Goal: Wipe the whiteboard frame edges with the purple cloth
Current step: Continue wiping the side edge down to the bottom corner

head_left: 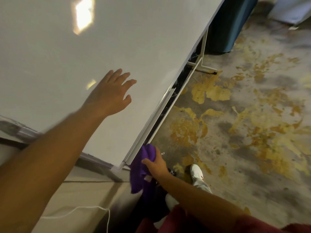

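— Right hand (155, 163) status?
— Closed on the purple cloth (143, 167), pressed against the lower frame edge (152, 121) near the whiteboard's (67, 56) bottom corner.
— Left hand (110, 93)?
— Open, fingers spread, over the board surface; contact cannot be confirmed. A white shoe (196, 172) stands on the stained floor (252, 115).

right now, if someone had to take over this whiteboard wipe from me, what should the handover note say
Left hand: open, fingers spread, at the whiteboard face; contact unclear from blur.
Right hand: shut on the purple cloth, which is pressed at the lower end of the frame edge near the bottom corner, the rest hanging loose.
Done: cannot tell how much edge is already wiped.
Left: probably run the cloth up along this edge toward the stand foot, then do the other edges.
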Motion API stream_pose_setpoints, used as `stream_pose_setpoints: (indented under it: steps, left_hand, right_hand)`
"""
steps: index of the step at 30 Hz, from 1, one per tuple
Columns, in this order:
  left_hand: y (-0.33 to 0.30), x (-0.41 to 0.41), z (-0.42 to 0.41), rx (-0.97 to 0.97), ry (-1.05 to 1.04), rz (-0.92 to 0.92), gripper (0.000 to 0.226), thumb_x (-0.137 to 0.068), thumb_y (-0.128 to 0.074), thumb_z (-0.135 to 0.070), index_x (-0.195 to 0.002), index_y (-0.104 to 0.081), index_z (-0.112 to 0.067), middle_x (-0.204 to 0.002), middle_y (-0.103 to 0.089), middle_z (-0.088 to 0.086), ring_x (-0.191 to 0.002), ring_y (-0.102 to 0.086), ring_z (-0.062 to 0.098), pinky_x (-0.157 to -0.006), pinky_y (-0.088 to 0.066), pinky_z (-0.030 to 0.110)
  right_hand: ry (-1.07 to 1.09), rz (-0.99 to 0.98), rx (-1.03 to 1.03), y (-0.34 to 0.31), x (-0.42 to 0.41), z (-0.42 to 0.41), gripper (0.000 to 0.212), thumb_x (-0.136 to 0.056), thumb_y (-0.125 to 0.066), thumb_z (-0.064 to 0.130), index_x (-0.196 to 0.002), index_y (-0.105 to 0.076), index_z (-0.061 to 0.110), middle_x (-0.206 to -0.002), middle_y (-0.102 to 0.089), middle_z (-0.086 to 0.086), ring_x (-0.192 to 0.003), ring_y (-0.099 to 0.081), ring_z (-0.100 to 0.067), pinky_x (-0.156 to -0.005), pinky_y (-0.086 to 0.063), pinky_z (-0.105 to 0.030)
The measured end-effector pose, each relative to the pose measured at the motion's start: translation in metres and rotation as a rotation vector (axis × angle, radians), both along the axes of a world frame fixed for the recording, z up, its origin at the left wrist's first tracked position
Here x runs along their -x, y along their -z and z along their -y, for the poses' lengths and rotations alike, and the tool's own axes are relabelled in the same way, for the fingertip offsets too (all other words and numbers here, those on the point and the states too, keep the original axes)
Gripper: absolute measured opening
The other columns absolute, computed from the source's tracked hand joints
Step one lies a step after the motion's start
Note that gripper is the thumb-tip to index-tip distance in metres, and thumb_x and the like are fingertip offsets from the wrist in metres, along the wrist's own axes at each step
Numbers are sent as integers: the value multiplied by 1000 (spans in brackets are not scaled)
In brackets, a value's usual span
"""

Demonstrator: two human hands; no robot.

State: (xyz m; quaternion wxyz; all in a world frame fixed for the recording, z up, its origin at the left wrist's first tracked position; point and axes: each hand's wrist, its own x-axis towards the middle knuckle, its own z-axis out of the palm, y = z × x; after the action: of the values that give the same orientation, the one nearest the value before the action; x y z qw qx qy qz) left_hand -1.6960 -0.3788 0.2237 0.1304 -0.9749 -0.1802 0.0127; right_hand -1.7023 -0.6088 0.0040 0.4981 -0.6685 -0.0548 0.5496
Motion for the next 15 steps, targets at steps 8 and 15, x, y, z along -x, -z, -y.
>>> stream_pose_setpoints:
  steps: [8, 15]
  left_hand:
    - [4, 3, -3, -33, -9, 126, 52, -100, -57, -28, -151, -52, -16, -166, -40, 14, -159, -26, 35, -131, -16, 46]
    - [6, 3, 0, -85, -12, 92, 53, -97, -44, -29, -144, -61, -13, -163, -45, 16, -159, -26, 38, -133, -16, 49]
  right_hand:
    - [30, 699, -52, -77, -228, -62, 77, -85, -64, 18, -145, -26, 47, -118, -60, 0, -91, -66, -17, -67, -60, -32]
    - [-550, 1366, 107, -101, -276, -133, 67, -76, -59, 7, -137, -47, 29, -121, -63, -9, -107, -61, -33, -83, -54, -42]
